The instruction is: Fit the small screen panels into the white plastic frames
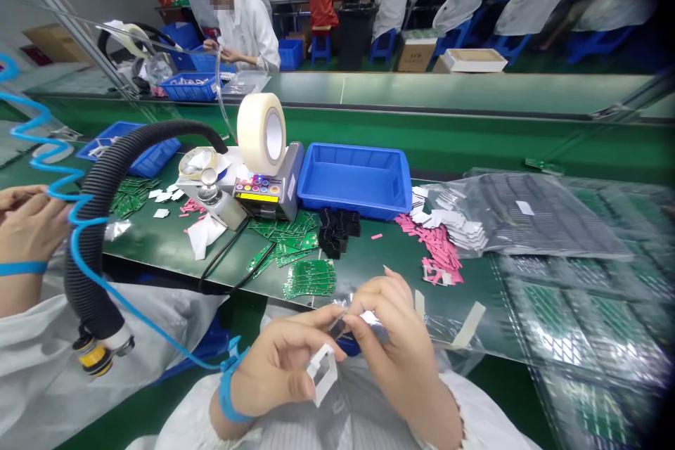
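Note:
My left hand (279, 365) is closed, with a small white square frame (323, 370) held between thumb and fingers at the bottom centre. My right hand (393, 337) is closed just beside it, pinching a small dark part (337, 327) against the left fingertips. A blue strap (228, 387) circles my left wrist. Both hands hover over my lap, just below the green bench edge. A pile of small green circuit boards (310, 278) lies right above them.
A tape dispenser with a white roll (262, 133), an empty blue tray (354, 179), black parts (337, 230), pink strips (435, 242) and plastic bags of boards (574, 323) sit on the bench. A black hose (100, 211) and a co-worker's hands (24, 221) are at left.

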A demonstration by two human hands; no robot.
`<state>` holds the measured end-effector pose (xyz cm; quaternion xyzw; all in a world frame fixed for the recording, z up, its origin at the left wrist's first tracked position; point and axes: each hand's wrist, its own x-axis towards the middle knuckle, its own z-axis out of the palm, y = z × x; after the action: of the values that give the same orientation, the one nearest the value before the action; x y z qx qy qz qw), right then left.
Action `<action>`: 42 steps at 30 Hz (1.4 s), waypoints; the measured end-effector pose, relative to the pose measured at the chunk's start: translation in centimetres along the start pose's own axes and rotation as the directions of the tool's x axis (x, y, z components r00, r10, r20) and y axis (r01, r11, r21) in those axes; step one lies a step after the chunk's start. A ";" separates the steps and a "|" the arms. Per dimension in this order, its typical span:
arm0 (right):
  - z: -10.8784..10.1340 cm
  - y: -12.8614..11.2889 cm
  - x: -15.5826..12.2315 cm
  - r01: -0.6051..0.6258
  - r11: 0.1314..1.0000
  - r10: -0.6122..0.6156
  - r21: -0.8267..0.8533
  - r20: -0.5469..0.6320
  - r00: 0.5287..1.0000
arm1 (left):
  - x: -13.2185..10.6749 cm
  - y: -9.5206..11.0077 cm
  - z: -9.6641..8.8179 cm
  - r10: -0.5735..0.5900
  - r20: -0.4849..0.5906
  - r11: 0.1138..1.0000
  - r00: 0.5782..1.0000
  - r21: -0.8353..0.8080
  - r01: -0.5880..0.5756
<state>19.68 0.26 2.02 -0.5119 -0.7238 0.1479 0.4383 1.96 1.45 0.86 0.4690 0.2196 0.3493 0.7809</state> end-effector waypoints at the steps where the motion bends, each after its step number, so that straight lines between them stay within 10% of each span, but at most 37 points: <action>1: 0.1 0.1 0.0 -0.005 1.000 0.005 -0.002 0.003 1.000 | -0.1 0.0 -0.1 -0.004 -0.006 1.000 1.000 0.002 0.004; 10: 0.6 0.3 -0.6 0.067 0.996 -0.061 -0.058 0.100 0.993 | 0.2 -1.3 -0.3 -0.130 -0.184 0.975 0.974 -0.204 0.091; 19: 2.3 6.3 -2.4 -0.166 0.933 0.259 -0.318 0.279 0.925 | 0.7 -1.1 -1.4 -0.196 -0.197 0.775 0.961 -0.632 0.028; 28: -1.6 0.1 1.7 0.225 0.968 -0.191 -0.106 0.262 0.946 | 0.5 -0.8 0.5 -0.194 -0.105 0.795 0.975 -0.599 0.094; 35: -1.1 0.1 1.7 0.040 0.991 -0.074 0.130 0.262 0.962 | 0.6 -0.7 0.5 -0.188 -0.072 0.810 0.980 -0.575 0.113; 42: 1.0 0.2 0.4 -0.409 0.349 0.027 0.843 0.427 0.904 | 0.2 -0.6 0.9 -0.140 0.005 0.787 0.990 -0.606 0.115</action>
<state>18.94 0.90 1.54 -0.2411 -0.5054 0.6674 0.4910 2.87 0.90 0.73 0.1720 0.1431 0.3570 0.9069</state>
